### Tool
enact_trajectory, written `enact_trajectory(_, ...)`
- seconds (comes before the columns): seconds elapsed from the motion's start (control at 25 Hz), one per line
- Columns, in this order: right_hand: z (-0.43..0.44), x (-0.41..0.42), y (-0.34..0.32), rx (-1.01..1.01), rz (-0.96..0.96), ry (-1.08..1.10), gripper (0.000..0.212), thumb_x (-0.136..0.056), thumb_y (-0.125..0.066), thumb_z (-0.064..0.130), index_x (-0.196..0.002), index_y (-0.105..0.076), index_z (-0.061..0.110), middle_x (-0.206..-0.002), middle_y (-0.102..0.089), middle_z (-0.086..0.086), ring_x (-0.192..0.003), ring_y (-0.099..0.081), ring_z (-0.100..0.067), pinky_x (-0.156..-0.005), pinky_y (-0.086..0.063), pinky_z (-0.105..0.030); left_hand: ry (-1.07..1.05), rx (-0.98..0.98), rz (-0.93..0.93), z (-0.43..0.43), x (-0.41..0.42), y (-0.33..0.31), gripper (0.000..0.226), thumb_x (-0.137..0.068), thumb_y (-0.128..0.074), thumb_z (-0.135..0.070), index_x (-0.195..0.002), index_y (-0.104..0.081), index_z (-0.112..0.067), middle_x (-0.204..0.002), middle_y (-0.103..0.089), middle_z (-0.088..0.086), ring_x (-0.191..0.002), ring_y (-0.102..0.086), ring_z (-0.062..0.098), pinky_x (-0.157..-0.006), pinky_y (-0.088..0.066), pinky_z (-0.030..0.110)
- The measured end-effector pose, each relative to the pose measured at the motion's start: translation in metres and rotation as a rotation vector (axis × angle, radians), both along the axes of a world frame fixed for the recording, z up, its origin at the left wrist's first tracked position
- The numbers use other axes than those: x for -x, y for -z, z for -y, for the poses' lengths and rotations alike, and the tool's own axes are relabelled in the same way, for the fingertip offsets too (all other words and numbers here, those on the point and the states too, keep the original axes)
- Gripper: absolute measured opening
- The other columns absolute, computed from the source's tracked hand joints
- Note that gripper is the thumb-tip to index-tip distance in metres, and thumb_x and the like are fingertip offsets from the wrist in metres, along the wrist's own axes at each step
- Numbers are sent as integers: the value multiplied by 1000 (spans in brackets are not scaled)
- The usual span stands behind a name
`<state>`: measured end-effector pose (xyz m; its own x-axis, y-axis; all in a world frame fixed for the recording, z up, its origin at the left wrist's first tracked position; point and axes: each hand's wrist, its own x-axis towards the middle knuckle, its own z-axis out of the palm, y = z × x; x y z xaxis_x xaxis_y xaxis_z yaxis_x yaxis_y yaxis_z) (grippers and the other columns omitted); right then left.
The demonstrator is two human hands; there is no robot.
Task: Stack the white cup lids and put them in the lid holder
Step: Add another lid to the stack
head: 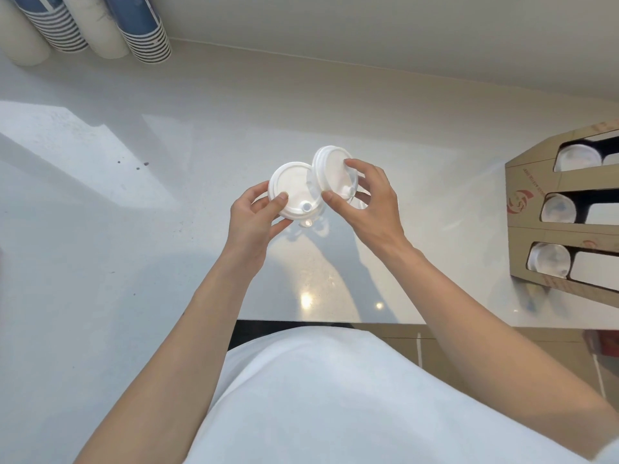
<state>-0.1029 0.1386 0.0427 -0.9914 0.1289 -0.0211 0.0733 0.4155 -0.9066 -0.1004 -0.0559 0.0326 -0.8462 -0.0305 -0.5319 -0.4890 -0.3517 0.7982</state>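
Above the middle of the white counter (134, 229), my left hand (254, 219) grips a small stack of white cup lids (291, 187), thumb on top. My right hand (368, 202) holds a second short stack of white lids (331, 169), tilted with its edge against the left stack. Both stacks are lifted off the counter. The cardboard lid holder (522, 209) stands at the right, with three slots that show white lids inside.
Stacks of blue-and-white paper cups (147, 38) and plain cups lie at the back left by the wall. The counter's front edge runs just in front of my body, with tiled floor below at the right.
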Motion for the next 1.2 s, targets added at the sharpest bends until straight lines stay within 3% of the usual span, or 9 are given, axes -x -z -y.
enact_trajectory(0.24,-3,-16,-8,11,-82,-24,50,-77,-85,27,-122,-64,19,-130,-56,-2,-119,-54,-7,-85,-52,-14,44,-39,-75,-16,-5,-14,43,-95,-67,-11,-136,-55,-6,-121,-71,17,-113,-71,27,-89,-61,36)
enact_trajectory(0.44,-17,-22,-12,77,-123,-36,48,-76,-86,23,-120,-69,15,-132,-56,-4,-124,-54,-11,-94,-53,-21,53,-38,-121,-38,-12,-22,42,-96,-65,-10,-136,-55,-6,-119,-72,16,-111,-71,26,-89,-61,35)
enact_trajectory(0.56,-27,-25,-16,160,-118,-12,29,-91,-72,22,-118,-71,14,-132,-57,-3,-124,-55,-7,-94,-54,-26,44,-42,-133,-54,-14,-28,42,-95,-64,-7,-136,-54,-6,-114,-72,11,-107,-71,22,-87,-61,34)
enact_trajectory(0.64,-35,-26,-19,207,-108,30,22,-99,-60,20,-115,-72,15,-129,-58,-2,-119,-55,2,-86,-53,-17,45,-44,-144,-64,-16,-32,43,-94,-65,-7,-136,-55,-6,-114,-72,11,-106,-70,21,-88,-61,34)
enact_trajectory(0.76,-46,-23,-24,261,-99,79,17,-98,-60,15,-107,-73,19,-123,-60,-1,-117,-60,-10,-78,-49,-10,49,-43,-144,-77,-18,-34,41,-96,-63,-9,-136,-55,-6,-116,-71,11,-107,-70,22,-90,-60,36)
enact_trajectory(0.96,-61,-22,-27,309,-88,130,12,-92,-69,17,-104,-72,19,-117,-67,-9,-107,-65,-19,-77,-50,-12,76,-65,-170,-91,-21,-40,38,-103,-52,-34,-128,-64,-7,-119,-71,8,-112,-71,25,-92,-60,37)
enact_trajectory(1.12,-71,-22,-27,320,-81,149,11,-92,-69,18,-102,-71,20,-116,-69,-10,-105,-67,-20,-78,-52,-15,106,-14,-226,-101,-24,-42,40,-94,-68,-18,-132,-62,-6,-125,-72,11,-117,-69,25,-92,-59,35)
enact_trajectory(1.2,-75,-21,-27,306,-90,149,10,-92,-67,16,-100,-71,20,-115,-69,-10,-103,-68,-17,-79,-55,-19,114,-16,-225,-104,-24,-42,40,-95,-67,-17,-133,-62,-6,-128,-70,14,-120,-68,25,-91,-59,34)
